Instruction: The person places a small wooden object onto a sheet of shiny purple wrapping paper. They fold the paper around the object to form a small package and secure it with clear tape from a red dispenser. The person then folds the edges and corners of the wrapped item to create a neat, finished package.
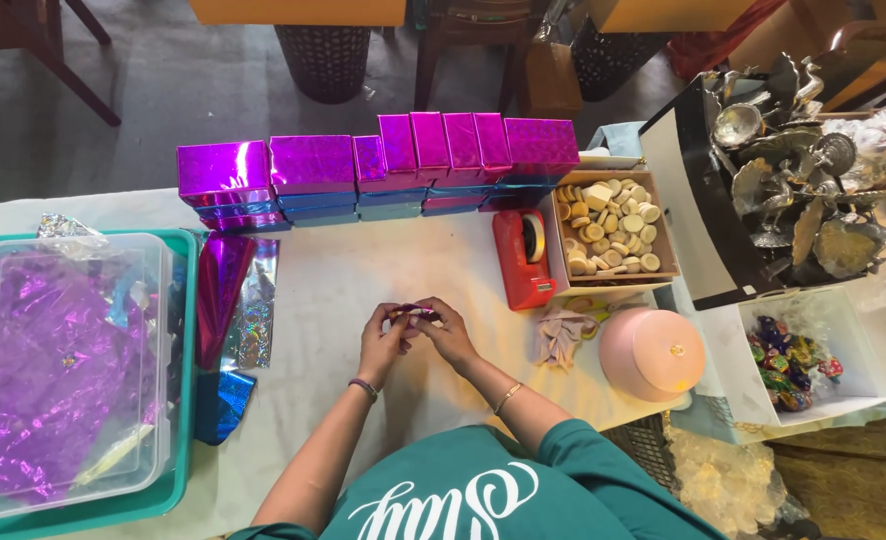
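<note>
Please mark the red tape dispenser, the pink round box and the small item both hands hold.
red tape dispenser [520, 262], head view, on its red body.
pink round box [651, 352], head view, on its lid.
small purple item [412, 312], head view, on the bit between the fingertips.

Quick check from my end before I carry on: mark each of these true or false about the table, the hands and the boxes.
1. Both hands, left hand and right hand, pinch one small shiny purple-wrapped piece between them. True.
2. The red tape dispenser stands left of the open cardboard box of pale round discs. True.
3. The row of shiny magenta foil-wrapped boxes sits at the near edge, by the person's body. False: it runs along the far edge of the table.
4. The round pink lidded container is on the left, inside the teal tray. False: it stands on the right, below the disc box.
</note>
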